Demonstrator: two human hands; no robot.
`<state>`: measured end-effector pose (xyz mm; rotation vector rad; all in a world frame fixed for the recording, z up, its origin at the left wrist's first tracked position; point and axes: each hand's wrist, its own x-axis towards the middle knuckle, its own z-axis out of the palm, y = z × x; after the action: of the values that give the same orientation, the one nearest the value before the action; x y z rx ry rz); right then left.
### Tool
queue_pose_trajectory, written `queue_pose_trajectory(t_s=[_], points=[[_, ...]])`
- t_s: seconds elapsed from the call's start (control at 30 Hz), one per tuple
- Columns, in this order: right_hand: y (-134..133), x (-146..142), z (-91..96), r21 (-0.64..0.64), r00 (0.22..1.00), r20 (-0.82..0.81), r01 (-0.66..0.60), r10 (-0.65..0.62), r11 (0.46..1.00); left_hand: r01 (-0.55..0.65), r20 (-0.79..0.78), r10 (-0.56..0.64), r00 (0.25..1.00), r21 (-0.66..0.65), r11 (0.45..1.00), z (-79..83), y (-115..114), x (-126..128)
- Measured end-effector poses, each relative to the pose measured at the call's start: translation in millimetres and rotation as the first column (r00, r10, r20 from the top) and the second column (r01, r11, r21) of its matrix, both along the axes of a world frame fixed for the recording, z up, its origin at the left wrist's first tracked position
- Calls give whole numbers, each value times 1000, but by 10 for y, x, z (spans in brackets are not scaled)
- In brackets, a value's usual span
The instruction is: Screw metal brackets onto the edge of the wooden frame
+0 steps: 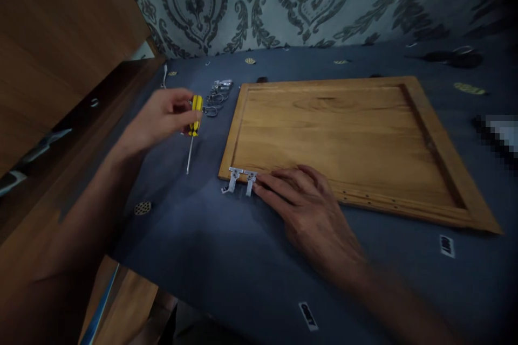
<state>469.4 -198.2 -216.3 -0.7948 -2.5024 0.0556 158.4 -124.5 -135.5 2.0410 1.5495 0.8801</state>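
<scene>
My left hand point(170, 113) is closed around the yellow handle of a screwdriver point(197, 110), its thin metal shaft pointing down above the blue cloth. A wooden cabinet door point(327, 129) with a raised frame lies flat to the right of it. Two metal hinges, a left hinge point(234, 177) and a right hinge point(250, 179), sit side by side at the door's near left corner, their arms sticking out past the edge. My right hand point(309, 205) lies over the near edge with fingers stretched out, fingertips touching the right hinge. Whether it grips the hinge is hard to see.
Several loose metal hinges point(218, 98) lie behind the screwdriver, left of the door. A dark tool point(449, 57), perhaps scissors, lies at the back right. Blue patterned cloth point(226, 259) covers the surface. Wooden furniture point(60, 27) borders the left, patterned fabric point(251, 5) the back.
</scene>
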Motion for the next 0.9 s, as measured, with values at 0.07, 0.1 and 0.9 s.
queue_pose_trajectory(t_s=[0.07,0.1,0.9], points=[[2,2,-3,12,1000,1,-9,9,1000,39,134,-48,990,66,997,141,-69,87],[2,0,-4,15,1000,3,-9,9,1000,12,220,-43,975,140,990,190,-124,167],[-22,-47,17,26,1000,-3,29,-29,999,-46,280,-78,957,409,911,-68,-702,943]])
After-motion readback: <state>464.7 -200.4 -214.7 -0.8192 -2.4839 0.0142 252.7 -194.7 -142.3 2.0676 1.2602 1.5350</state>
